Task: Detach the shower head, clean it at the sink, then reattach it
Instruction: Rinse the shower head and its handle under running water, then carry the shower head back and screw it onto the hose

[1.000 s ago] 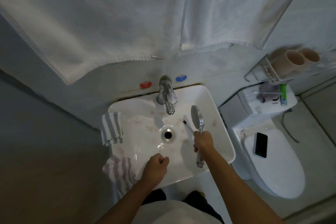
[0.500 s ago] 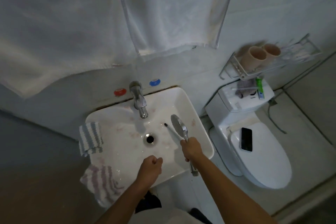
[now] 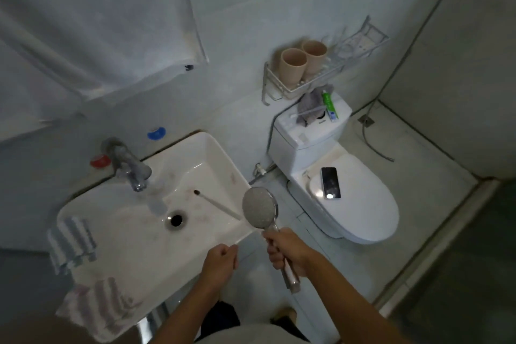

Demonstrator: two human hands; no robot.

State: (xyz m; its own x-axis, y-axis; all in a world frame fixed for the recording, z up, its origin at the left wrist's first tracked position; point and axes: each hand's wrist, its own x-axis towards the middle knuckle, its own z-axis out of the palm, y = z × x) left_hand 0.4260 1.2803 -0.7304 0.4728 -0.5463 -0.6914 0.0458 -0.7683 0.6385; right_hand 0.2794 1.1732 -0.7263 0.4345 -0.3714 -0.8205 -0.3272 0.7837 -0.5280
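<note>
A chrome shower head [image 3: 260, 208] with a round dotted face points up toward me, off its hose. My right hand [image 3: 289, 250] grips its handle, holding it just past the right rim of the white sink [image 3: 139, 268]. My left hand [image 3: 220, 261] is a closed fist with nothing in it, over the sink's front right corner. A toothbrush [image 3: 217, 204] lies in the basin near the drain [image 3: 176, 220]. The tap [image 3: 131, 167] stands at the sink's back edge.
Two striped cloths [image 3: 71, 240] hang over the sink's left rim. A white toilet [image 3: 346, 190] stands on the right with a phone [image 3: 330, 182] on its lid. A wire shelf [image 3: 304, 81] holds two cups above the tank. A hose [image 3: 374, 145] trails on the floor by the far wall.
The view has swung right, toward the toilet. My right hand has carried the shower head from over the basin to beyond its right rim, face turned up. The left fist stays closed.
</note>
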